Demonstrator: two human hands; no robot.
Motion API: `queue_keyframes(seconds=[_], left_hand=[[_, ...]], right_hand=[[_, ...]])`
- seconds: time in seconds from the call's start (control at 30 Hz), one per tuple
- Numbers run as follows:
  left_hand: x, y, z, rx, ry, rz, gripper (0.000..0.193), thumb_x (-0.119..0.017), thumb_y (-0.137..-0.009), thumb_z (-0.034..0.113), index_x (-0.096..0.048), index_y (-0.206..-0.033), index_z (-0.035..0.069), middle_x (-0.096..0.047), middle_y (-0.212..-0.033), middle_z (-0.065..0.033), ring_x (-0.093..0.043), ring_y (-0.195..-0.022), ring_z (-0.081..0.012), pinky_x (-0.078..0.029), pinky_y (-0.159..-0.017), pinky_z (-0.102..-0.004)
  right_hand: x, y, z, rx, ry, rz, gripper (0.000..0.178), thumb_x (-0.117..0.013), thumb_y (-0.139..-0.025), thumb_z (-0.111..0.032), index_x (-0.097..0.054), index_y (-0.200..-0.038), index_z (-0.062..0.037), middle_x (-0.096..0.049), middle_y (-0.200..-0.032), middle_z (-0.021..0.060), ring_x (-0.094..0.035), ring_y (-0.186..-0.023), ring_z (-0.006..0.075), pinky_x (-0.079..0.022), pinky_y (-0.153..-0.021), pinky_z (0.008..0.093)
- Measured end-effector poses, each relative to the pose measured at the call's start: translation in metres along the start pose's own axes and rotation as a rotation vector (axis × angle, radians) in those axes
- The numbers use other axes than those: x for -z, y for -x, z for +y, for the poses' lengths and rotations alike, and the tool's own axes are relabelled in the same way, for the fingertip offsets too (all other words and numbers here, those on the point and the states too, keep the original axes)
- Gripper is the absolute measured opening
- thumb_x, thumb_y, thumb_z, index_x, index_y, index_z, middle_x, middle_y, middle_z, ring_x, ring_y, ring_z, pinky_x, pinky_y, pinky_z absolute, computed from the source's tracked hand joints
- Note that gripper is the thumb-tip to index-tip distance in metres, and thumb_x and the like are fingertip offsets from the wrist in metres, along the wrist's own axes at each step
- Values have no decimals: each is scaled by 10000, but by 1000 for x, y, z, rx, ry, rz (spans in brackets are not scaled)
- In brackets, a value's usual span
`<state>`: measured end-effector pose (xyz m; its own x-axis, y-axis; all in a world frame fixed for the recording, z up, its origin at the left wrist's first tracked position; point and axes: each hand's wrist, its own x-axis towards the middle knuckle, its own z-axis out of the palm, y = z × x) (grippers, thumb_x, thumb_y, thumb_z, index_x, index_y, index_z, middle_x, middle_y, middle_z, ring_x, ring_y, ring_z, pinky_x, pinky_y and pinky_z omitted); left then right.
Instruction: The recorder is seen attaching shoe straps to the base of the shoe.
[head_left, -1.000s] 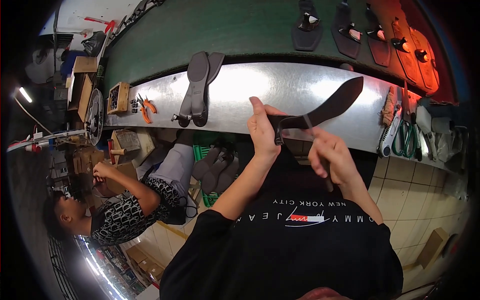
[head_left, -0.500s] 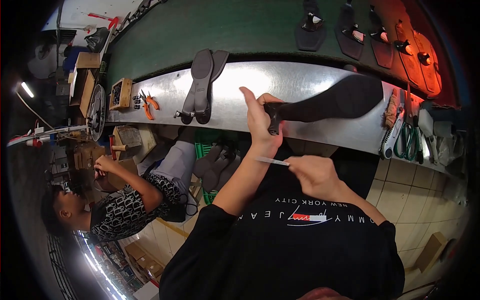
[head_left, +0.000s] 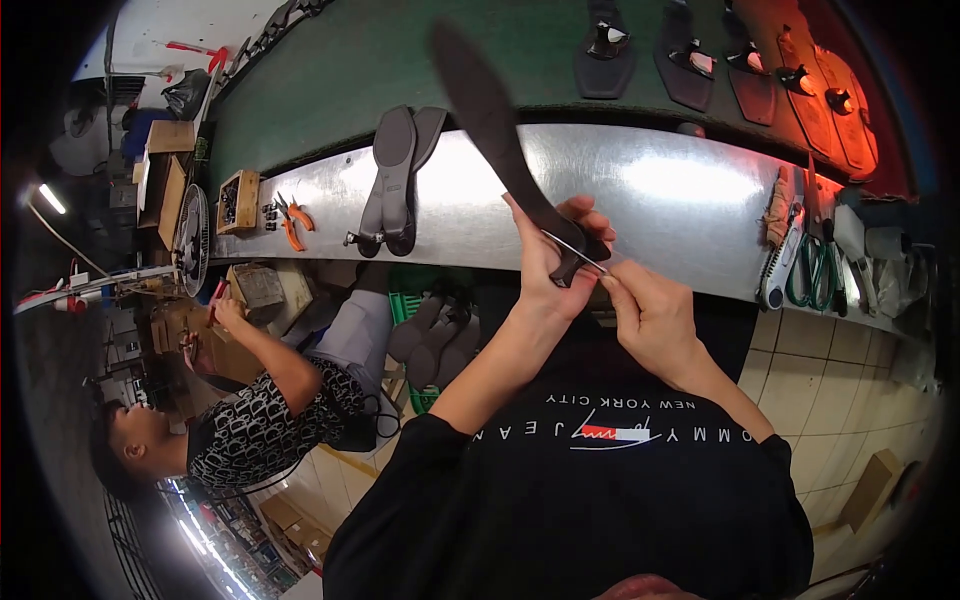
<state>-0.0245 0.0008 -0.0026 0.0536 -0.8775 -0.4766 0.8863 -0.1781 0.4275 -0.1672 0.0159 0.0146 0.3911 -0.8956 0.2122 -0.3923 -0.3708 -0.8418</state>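
My left hand point(head_left: 553, 268) grips the heel end of a long dark shoe sole point(head_left: 490, 120), which points up and to the left over the shiny metal bench point(head_left: 690, 200). My right hand point(head_left: 652, 318) pinches a thin silvery blade point(head_left: 575, 250) whose tip rests against the heel end of the sole, right beside my left fingers. Both hands are held close together in front of my chest, above the near edge of the bench.
A pair of grey soles point(head_left: 395, 180), orange pliers point(head_left: 291, 220) and a small wooden box point(head_left: 238, 198) lie on the bench at left. Scissors point(head_left: 810, 275) and a brush point(head_left: 778, 268) sit at right. Several soles lie on the green belt point(head_left: 330, 80). Another person point(head_left: 240, 420) sits at lower left.
The sole has swung from pointing right to pointing up and left. My right hand rose from my chest and brought the blade back to the heel end.
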Motion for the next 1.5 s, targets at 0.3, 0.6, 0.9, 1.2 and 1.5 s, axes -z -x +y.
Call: queue_keyframes(seconds=[0.3, 0.6, 0.9, 1.2, 1.5], left_hand=[[14, -9, 7, 200, -69, -20, 757, -350, -795, 796, -515, -684, 66, -569, -611, -94, -584, -601, -248, -500, -592, -344], [14, -21, 54, 43, 55, 153, 762, -343, -825, 768, -538, -787, 33, -576, -678, -117, -581, -675, -250, -488, -654, -370], [103, 10, 264, -506, -1239, 529, 352, -679, -844, 303, -682, -930, -39, -659, -820, -48, -625, -783, -138, -479, -707, -266], [30, -79, 210, -1076, -1506, 342, 287, -707, -815, 209, -686, -1037, 27, -654, -987, -90, -626, -819, -147, -498, -731, -278], [-59, -260, 44, -897, -1824, 115, 586, -651, -817, 429, -526, -1255, 61, -539, -1269, -185, -475, -1204, -350, -365, -1008, -448]], right_hand=[[-3, 8, -2, 47, -67, -80, 51, -588, -864, -39, -565, -820, -27, -549, -640, 127, -558, -560, 314, -420, -513, 371], [-17, 12, -2, 161, -109, -112, 44, -632, -816, -85, -607, -799, -54, -609, -704, 99, -606, -617, 290, -483, -555, 379], [44, -28, 34, -67, 10, 107, 173, -573, -837, 0, -644, -994, 23, -532, -741, 126, -529, -612, 204, -422, -577, 310], [69, -53, 89, -130, 402, 206, 313, -587, -825, -62, -621, -1136, -79, -528, -783, 118, -555, -738, 304, -444, -654, 416], [82, -42, 96, -161, 531, 173, 273, -637, -795, -89, -644, -1067, -111, -520, -845, 100, -547, -818, 271, -434, -725, 400]])
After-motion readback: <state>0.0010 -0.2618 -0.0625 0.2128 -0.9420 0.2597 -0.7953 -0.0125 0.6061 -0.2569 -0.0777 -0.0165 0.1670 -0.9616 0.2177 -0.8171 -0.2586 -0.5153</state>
